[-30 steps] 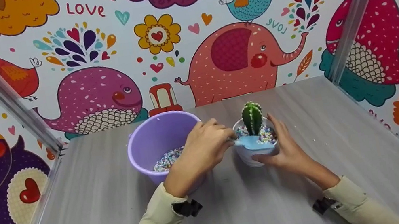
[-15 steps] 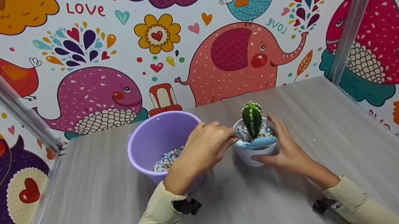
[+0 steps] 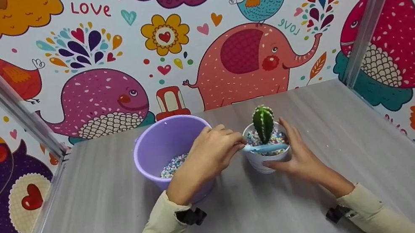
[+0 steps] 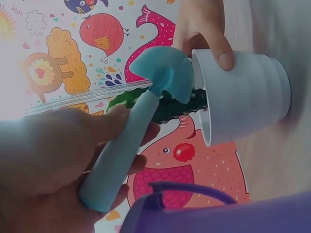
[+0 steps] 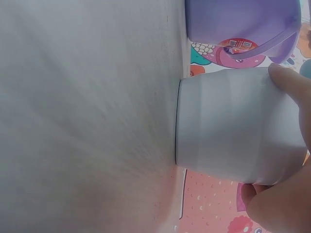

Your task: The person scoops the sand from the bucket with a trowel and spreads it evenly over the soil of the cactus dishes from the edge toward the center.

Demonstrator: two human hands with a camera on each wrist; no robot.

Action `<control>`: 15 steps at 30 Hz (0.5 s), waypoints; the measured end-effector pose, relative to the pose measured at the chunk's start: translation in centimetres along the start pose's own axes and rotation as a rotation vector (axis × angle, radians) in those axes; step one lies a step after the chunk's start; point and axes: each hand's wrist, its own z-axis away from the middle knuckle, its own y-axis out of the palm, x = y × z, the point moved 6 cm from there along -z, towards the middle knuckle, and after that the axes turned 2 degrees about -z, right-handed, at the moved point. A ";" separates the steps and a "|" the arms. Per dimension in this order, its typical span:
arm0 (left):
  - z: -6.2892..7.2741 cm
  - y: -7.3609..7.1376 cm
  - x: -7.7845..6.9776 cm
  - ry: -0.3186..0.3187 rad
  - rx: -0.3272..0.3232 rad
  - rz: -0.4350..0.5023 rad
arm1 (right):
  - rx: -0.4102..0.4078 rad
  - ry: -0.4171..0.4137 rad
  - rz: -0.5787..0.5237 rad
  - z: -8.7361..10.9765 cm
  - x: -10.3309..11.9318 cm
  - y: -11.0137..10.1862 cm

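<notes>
My left hand (image 3: pixel 212 154) grips the handle of a light-blue toy shovel (image 4: pixel 121 145). Its blade lies over the near rim of a white flowerpot (image 3: pixel 265 163), tipped on edge in the head view. Inside the pot, small multicoloured beads (image 3: pixel 277 136) surround an upright green cactus (image 3: pixel 264 123). My right hand (image 3: pixel 305 161) holds the pot from the right, thumb in front and fingers round the far side. In the right wrist view the pot's base stands on the tabletop (image 5: pixel 87 116). A purple bucket (image 3: pixel 150 152) with more beads (image 3: pixel 173 166) stands left of the pot, partly behind my left forearm.
The grey wood-grain table (image 3: pixel 93 222) ends at a wall printed with cartoon animals (image 3: pixel 241 67). Metal frame posts (image 3: pixel 371 15) rise at both back corners. A few stray beads lie right of the pot. The bucket's handle (image 4: pixel 194 188) shows in the left wrist view.
The shovel has turned over in my left hand, from blade lying flat with beads on it to blade on edge. The beads have left it. My right hand and the pot stay put.
</notes>
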 end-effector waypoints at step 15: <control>3.6 -1.9 1.6 -0.040 -0.146 0.087 | 0.008 0.021 -0.018 -0.1 0.0 0.1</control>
